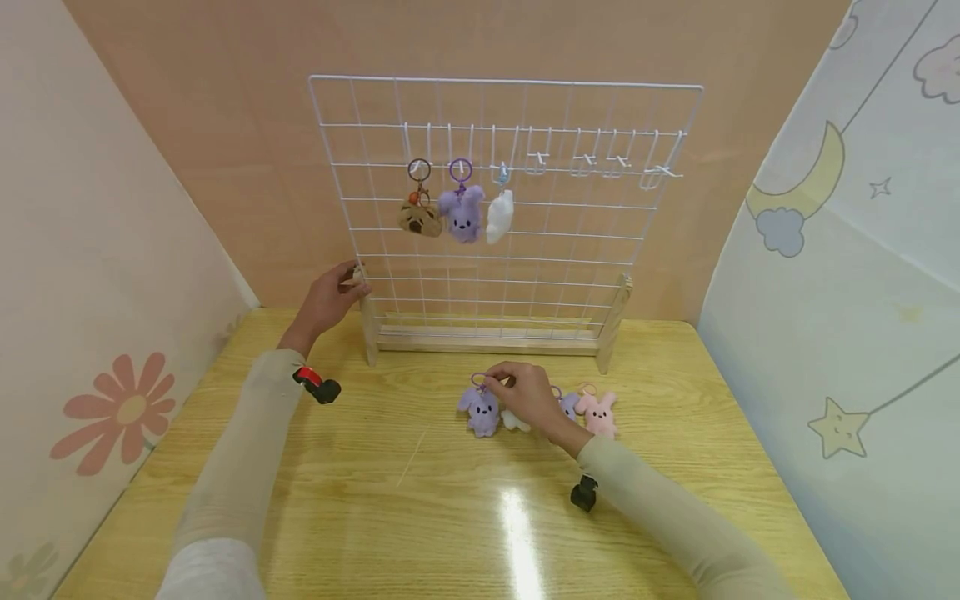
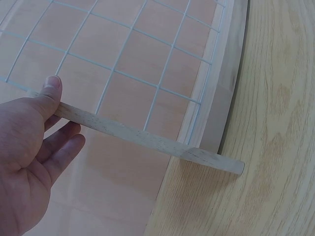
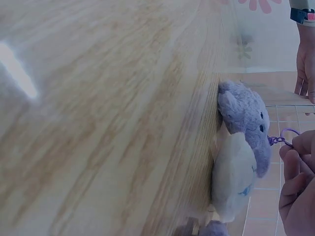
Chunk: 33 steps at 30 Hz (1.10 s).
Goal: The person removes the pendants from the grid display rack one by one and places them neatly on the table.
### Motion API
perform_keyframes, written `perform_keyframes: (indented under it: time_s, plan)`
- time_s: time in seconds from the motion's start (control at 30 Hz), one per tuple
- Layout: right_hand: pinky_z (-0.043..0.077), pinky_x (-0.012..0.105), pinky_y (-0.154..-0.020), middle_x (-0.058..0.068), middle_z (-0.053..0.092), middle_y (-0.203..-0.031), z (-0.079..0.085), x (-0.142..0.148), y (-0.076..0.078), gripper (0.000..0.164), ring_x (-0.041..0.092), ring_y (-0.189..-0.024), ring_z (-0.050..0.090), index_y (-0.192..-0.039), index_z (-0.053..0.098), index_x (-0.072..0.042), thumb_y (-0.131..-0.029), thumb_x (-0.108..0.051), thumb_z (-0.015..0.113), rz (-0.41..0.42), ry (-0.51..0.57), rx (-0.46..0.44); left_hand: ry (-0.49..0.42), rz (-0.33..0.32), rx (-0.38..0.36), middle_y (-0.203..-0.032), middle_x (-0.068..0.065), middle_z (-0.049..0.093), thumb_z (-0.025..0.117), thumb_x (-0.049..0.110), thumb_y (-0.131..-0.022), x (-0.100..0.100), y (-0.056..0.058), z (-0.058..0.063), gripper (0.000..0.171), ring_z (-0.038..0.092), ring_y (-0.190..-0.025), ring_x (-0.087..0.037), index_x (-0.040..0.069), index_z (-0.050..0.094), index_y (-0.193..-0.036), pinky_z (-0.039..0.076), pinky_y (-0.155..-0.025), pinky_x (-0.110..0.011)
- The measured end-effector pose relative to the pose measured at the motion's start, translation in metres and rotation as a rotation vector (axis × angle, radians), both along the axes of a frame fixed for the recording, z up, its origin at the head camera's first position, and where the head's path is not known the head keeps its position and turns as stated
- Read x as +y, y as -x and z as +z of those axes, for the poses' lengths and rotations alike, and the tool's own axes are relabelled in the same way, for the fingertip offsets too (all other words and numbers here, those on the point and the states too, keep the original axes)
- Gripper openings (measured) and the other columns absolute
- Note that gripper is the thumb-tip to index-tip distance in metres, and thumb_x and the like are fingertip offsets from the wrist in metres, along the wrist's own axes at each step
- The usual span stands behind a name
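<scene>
My left hand (image 1: 327, 300) grips the left wooden upright (image 2: 142, 137) of a white wire grid rack (image 1: 506, 81), thumb on one side and fingers on the other. Over the table, my right hand (image 1: 528, 398) pinches the purple ring of a fluffy purple plush keychain (image 1: 483, 414). That plush sits at the left end of a row in front of the rack. Beside it is a white plush keychain (image 3: 231, 179), partly covered by the right hand in the head view. Farther right are a bluish-purple plush (image 1: 567, 406), half hidden, and a pink bunny plush (image 1: 600, 414).
On the rack's left hooks hang a brown bear keychain (image 1: 420, 220), a purple bunny keychain (image 1: 462, 218) and a white plush keychain (image 1: 500, 217). Several more white hooks (image 1: 585, 162) line the grid to their right. Patterned walls flank the wooden table (image 1: 390, 517).
</scene>
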State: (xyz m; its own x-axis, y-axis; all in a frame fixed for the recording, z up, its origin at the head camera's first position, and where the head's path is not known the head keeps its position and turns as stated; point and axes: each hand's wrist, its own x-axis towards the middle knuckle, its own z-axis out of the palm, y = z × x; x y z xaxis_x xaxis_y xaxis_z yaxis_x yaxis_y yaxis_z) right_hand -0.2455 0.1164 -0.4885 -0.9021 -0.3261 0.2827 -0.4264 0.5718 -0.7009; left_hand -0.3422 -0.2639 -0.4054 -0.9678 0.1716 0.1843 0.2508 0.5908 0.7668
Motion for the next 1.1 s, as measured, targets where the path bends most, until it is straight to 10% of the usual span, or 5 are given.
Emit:
perform_keyframes:
  time_s: [1.1]
  plan:
    - [0.049,0.025,-0.055,-0.003,0.078,-0.087,-0.013,-0.004,0.022,0.009,0.006,-0.069,0.066,-0.096,0.082,-0.015,-0.096,-0.021,0.075,-0.035,-0.092,-0.038,-0.003,-0.005,0.012,-0.155,-0.026,0.042,0.057,0.028,-0.107,0.000,0.000,-0.001,0.063,0.051,-0.135,-0.045,0.002,0.032,-0.159,0.047,-0.106,-0.060]
